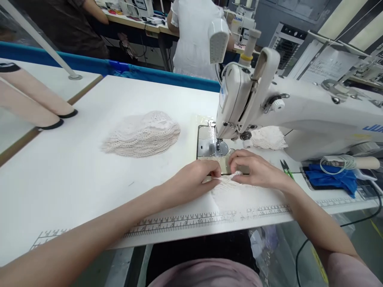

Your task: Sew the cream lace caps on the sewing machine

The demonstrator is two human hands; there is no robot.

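Note:
In front of the sewing machine (239,103), a piece of white lace fabric (228,184) is stretched between my two hands near the table's front edge. My left hand (203,175) pinches its left part between thumb and fingers. With thumb and fingertips, my right hand (251,169) grips the lace edge a little farther right. The needle and presser foot (219,146) stand just beyond my hands, over the metal plate; the lace is apart from them. A stack of lace pieces (143,135) lies to the left, and another lace piece (269,137) rests behind the needle under the machine arm.
Green-handled thread snips (287,169) lie right of my right hand. Beyond them sit a blue cloth (332,179) and a coil of cord (338,162). A printed ruler (191,221) runs along the front edge. Fabric-covered tubes (32,95) lie far left. Two people (191,36) work behind.

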